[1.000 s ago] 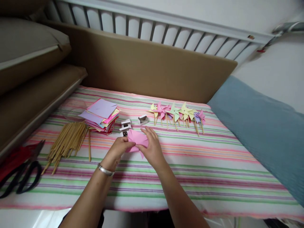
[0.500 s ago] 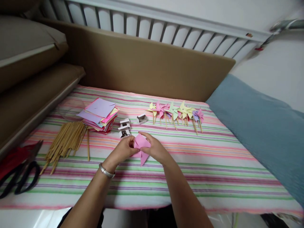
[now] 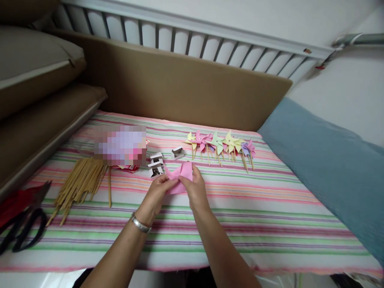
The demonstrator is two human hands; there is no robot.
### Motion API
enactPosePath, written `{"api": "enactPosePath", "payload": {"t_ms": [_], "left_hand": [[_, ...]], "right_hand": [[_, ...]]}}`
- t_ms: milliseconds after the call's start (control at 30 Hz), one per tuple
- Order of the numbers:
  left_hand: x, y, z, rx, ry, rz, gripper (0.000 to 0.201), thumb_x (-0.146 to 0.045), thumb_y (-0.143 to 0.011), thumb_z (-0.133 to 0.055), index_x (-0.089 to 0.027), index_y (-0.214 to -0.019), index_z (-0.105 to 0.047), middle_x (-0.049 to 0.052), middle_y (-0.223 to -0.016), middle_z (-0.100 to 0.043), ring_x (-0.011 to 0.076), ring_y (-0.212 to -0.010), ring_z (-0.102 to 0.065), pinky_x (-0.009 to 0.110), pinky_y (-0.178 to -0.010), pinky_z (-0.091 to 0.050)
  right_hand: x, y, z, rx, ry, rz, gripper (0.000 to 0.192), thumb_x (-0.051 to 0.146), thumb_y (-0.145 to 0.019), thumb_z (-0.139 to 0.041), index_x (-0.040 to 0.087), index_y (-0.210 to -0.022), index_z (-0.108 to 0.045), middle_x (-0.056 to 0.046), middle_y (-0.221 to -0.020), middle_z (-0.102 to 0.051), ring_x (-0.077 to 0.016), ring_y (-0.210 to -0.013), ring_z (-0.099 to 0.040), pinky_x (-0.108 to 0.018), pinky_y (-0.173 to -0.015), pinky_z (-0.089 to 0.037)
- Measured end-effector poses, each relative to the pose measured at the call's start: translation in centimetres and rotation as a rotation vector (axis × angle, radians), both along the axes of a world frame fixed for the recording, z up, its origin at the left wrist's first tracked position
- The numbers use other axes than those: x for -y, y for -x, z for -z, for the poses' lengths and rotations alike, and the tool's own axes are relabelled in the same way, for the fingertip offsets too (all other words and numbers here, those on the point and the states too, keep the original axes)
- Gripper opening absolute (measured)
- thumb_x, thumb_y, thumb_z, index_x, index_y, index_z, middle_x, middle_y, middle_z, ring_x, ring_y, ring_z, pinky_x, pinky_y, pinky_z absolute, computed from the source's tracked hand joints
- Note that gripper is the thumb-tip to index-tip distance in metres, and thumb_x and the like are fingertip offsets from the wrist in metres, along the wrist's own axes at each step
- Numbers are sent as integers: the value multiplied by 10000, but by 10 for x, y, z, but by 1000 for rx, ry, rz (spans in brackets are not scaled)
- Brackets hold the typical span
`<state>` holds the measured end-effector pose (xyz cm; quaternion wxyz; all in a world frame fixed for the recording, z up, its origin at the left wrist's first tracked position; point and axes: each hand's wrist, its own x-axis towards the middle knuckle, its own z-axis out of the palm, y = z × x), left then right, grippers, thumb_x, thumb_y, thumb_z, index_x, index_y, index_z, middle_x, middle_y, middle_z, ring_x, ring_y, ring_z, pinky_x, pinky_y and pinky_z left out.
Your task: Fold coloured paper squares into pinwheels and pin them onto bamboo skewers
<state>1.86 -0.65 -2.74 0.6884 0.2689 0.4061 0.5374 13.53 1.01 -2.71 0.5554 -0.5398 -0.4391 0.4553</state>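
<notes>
A pink paper pinwheel (image 3: pixel 185 171), partly folded, is held between both hands above the striped cloth. My left hand (image 3: pixel 159 191) pinches its left side with thumb and fingers, a silver bracelet on the wrist. My right hand (image 3: pixel 195 188) grips the right side, its thumb pressed near the middle of the paper and the fingers behind it. Just beyond the left fingers stand small white open boxes (image 3: pixel 155 169) with small dark pieces inside. Another small white box (image 3: pixel 177 153) is a little farther off.
Finished pinwheels on sticks (image 3: pixel 220 142) lie in a row at the back right. To the left are a pile of wooden sticks (image 3: pixel 81 180), a blurred-out stack of coloured paper (image 3: pixel 129 167) and black-handled scissors (image 3: pixel 30 230). Brown cushions (image 3: pixel 51 120) border the left side.
Both hands have turned the pink paper, so its lower point no longer hangs down and a corner now stands up by the right fingers. The view has shifted slightly.
</notes>
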Motion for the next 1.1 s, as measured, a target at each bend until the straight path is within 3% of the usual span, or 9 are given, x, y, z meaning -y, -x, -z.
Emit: {"api": "enactPosePath", "payload": {"t_ms": [167, 367, 433, 500, 633, 767, 933, 1100], "left_hand": [[-1, -5, 8, -17, 23, -147, 211, -251, -542, -787, -120, -686, -705, 36, -665, -702, 118, -594, -598, 231, -624, -443], [-6, 9, 6, 21, 56, -165, 230, -209, -517, -788, -107, -707, -709, 46, -651, -709, 123, -579, -607, 229, -607, -456], [-8, 18, 1, 32, 80, -182, 205, -189, -500, -789, -103, -664, -700, 37, -607, -697, 115, -554, -599, 216, -584, -452], [-10, 28, -4, 35, 107, -214, 179, -165, -475, -791, -105, -601, -679, 25, -563, -680, 105, -522, -586, 202, -551, -440], [-13, 44, -8, 50, 143, -248, 195, -154, -441, -793, -106, -575, -660, 16, -536, -666, 106, -490, -573, 209, -521, -435], [-13, 49, -6, 44, 126, -214, 200, -181, -464, -792, -104, -594, -661, 25, -552, -671, 116, -503, -580, 216, -514, -435], [-11, 45, -9, 22, 114, -173, 175, -167, -466, -791, -109, -567, -662, 12, -511, -652, 100, -471, -557, 197, -484, -406], [-8, 35, -9, -62, 95, -110, 167, -183, -480, -787, -114, -593, -685, 13, -524, -659, 90, -450, -537, 199, -481, -389]], "right_hand": [[4, 12, 8, -41, -19, 21, 568, 203, -630, -655, 198, -1178, -507, -55, -1055, -648, -213, -914, -614, -351, -818, -487], [5, 6, -2, 27, 16, -68, 526, 247, -714, -609, 187, -1220, -477, -30, -844, -657, -183, -746, -625, -338, -708, -508], [8, -2, -7, 183, -83, -51, 467, 248, -764, -563, 208, -1223, -490, -49, -907, -641, -186, -791, -621, -357, -741, -505], [13, -8, -11, 392, -267, -63, 365, 211, -788, -534, 239, -1151, -563, -76, -1086, -601, -207, -978, -583, -392, -868, -464], [22, -11, -12, 703, -520, -282, 324, 120, -782, -512, 255, -1055, -619, -59, -1405, -374, -240, -1288, -343, -435, -1045, -315], [24, -5, -8, 780, -567, -371, 269, 111, -786, -506, 226, -1003, -614, -60, -1477, -244, -250, -1336, -262, -453, -1051, -302], [20, -5, -7, 760, -574, -334, 137, 159, -823, -518, 221, -846, -639, -66, -1418, -364, -230, -1318, -299, -446, -1058, -285], [18, -6, -9, 705, -487, -325, 97, 217, -816, -560, 229, -815, -657, -60, -1400, -398, -226, -1332, -276, -445, -1065, -273]]}}
